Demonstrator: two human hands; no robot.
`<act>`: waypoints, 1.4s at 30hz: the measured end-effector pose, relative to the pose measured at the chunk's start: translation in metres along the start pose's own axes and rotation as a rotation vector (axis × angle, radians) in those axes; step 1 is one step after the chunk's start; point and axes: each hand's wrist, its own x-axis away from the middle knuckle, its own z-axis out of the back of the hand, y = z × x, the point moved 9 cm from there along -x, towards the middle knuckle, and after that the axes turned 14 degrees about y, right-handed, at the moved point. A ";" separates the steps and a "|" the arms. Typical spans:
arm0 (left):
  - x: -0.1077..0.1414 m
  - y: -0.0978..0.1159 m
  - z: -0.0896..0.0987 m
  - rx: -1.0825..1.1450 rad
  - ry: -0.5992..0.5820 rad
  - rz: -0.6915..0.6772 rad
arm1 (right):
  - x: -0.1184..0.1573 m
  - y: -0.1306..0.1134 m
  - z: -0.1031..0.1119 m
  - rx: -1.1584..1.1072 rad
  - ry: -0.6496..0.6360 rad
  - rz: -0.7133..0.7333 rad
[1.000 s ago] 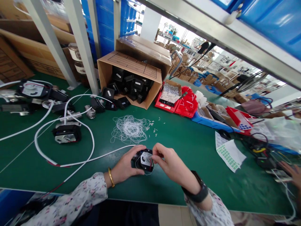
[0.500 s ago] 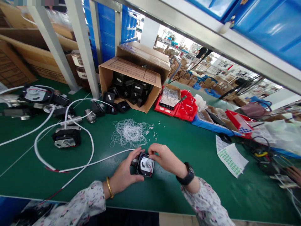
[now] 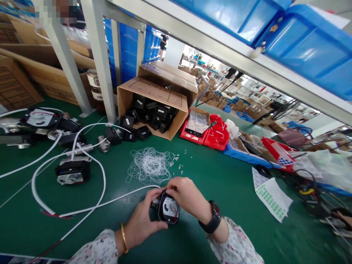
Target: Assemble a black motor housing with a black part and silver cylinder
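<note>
A small black motor housing [image 3: 168, 209] lies open-side up on the green bench, showing a pale plate with a round gear and a red wire. My left hand [image 3: 143, 219] steadies its left side, fingers at the upper corner and thumb along the lower edge. The bent fingers of my right hand [image 3: 187, 196] are pinched at the housing's upper rim; whatever they hold is hidden. A white cable [image 3: 115, 200] runs from beside my left fingertips to the left. Behind the housing lies a tangle of thin clear thread [image 3: 150, 165].
Small cut pieces [image 3: 177, 159] lie beside the tangle. Black covers fill a cardboard box [image 3: 154, 86]. Red trays [image 3: 192, 136] and a blue tray [image 3: 247, 156] line the back. Other motor units [image 3: 73, 172] sit left; a label sheet [image 3: 271, 198] lies right.
My right hand has shifted left along the housing's upper rim, closer to my left fingers. The view has tilted, so the bench appears lower.
</note>
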 end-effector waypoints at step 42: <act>-0.024 0.045 -0.003 -0.255 0.046 0.001 | 0.101 0.053 -0.083 -1.311 0.320 -0.838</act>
